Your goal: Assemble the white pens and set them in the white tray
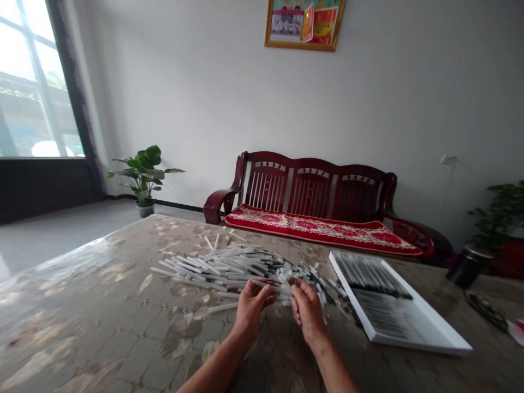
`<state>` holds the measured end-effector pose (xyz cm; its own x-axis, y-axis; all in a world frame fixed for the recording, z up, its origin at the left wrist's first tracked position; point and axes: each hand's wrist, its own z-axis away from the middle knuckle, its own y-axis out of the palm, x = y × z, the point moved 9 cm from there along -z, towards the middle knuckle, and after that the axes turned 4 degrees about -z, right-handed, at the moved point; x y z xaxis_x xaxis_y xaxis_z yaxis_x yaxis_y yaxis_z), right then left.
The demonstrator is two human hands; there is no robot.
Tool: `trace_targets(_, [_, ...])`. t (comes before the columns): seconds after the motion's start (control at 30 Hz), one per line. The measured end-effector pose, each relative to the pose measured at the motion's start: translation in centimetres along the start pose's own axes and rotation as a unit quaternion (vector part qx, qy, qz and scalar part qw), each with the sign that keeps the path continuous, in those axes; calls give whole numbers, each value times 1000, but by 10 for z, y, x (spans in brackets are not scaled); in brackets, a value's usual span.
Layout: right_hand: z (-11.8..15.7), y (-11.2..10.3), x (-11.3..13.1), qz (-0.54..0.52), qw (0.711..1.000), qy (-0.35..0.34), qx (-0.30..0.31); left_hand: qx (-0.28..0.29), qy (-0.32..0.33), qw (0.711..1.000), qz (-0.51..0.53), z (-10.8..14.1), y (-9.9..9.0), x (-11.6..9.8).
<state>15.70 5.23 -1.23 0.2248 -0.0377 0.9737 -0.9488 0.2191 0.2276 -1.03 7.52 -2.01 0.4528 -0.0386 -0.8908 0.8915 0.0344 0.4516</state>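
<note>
A loose heap of white plastic pen barrels (pixel 229 270), some with black ends, lies on the tabletop (pixel 102 311). My left hand (pixel 250 308) is at the heap's near edge, its fingertips pinching a white barrel (pixel 262 284). My right hand (pixel 307 311) is beside it, fingertips closed on a small dark piece (pixel 292 281). Its exact form is too small to tell. To the right lies a shallow white tray (pixel 352 297) holding rows of dark-tipped pens (pixel 372 275).
Black-handled scissors (pixel 487 311) and a dark cylindrical container (pixel 469 267) sit at the table's far right. Beyond the far edge stands a dark wooden bench (pixel 311 188) with a red cushion. A potted plant (pixel 143 174) stands on the floor to the left.
</note>
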Motion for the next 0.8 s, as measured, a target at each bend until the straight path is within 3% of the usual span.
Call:
trace_targets(0.1, [-8, -12, 3, 5, 1000, -11, -24, -27, 125, 983, -129, 2, -9, -31])
trace_targets(0.2, [-11, -15, 6, 7, 1000, -10, -21, 35, 213, 938, -270, 12, 4, -51])
trace_targets(0.33, [-4, -11, 16, 41, 999, 2, 10, 122, 215, 907, -341, 20, 22, -44])
trace_targets(0.4, [-1, -17, 24, 79, 997, 4, 18, 105, 209, 909, -346, 19, 21, -40])
trace_targets(0.47, [-2, -38, 37, 174, 985, -22, -9, 63, 196, 922, -327, 14, 13, -37])
trace_targets(0.5, [-2, -52, 45, 249, 967, -42, -35, 40, 186, 932, -308, 12, 8, -36])
trace_targets(0.57, [-3, -77, 58, 424, 899, -80, -78, 11, 164, 954, -252, 7, 1, -32])
trace_targets(0.67, [-3, -102, 52, 589, 801, -59, -91, 8, 113, 984, -138, 0, -1, -23])
trace_targets(0.8, [-4, -108, 33, 656, 752, -19, -62, 1, 11, 1000, -6, -4, -1, -8])
